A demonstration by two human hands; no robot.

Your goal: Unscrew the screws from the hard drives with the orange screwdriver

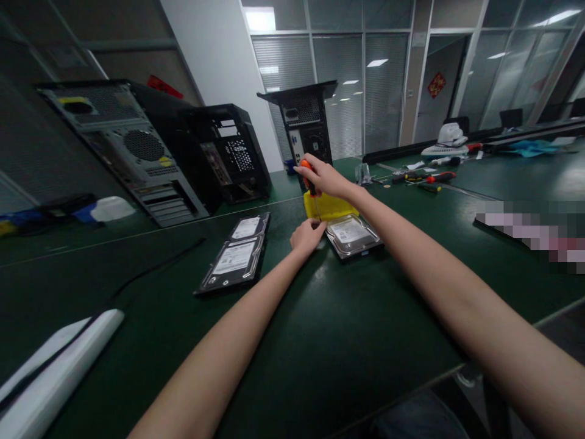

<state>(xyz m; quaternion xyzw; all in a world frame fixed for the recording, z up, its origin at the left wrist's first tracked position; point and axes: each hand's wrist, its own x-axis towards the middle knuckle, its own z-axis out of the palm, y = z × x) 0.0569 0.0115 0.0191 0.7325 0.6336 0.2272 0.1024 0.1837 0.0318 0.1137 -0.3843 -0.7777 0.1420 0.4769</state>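
My right hand (pixel 323 177) grips the upright screwdriver (pixel 307 174) by its orange and black handle. Its thin shaft points down to the left corner of a silver hard drive (pixel 351 236) with a white label, lying on the green table. At that same corner, the curled fingers and thumb of my left hand (pixel 307 235) hold the drive's edge, close to the screwdriver's tip. The tip itself is hidden by the fingers. Just behind the drive sits a yellow plastic tray or case (pixel 336 206). Two more hard drives (pixel 235 259) lie end to end, left of my left hand.
Computer towers (pixel 144 149) stand at the back left, with an open case (pixel 235 152) beside them and another tower (pixel 307 125) behind my right hand. Pliers and screwdrivers (pixel 432 178) lie at the back right. A white object (pixel 68 360) with a black cable rests at the front left.
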